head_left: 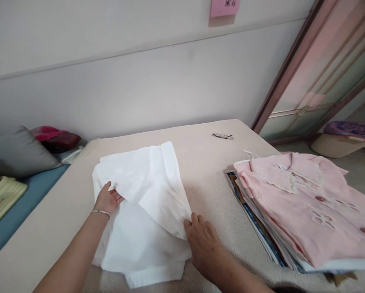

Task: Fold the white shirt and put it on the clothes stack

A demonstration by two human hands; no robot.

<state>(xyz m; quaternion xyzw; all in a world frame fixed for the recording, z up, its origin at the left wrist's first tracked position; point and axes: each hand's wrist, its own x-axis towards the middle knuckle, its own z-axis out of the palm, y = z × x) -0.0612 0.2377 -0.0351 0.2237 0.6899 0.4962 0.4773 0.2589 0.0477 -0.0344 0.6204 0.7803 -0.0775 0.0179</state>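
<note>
A white garment [158, 175] lies folded on the pale bed-like surface in front of me, its upper layer turned over the lower one at a slant. At the left side, my left hand [108, 199] rests palm up against the slanted edge, fingers apart and their tips partly under the cloth. A thin bracelet circles that wrist. My right hand [202, 236] pinches the lower right corner of the upper layer between thumb and fingers. I cannot tell what kind of garment it is.
On the right stands a stack of folded clothes, topped by a pink buttoned shirt [310, 203]. Eyeglasses [223, 136] lie near the back edge of the covered surface [200, 150]. A grey pillow [20, 152] sits at left, and a bin [337, 140] at far right.
</note>
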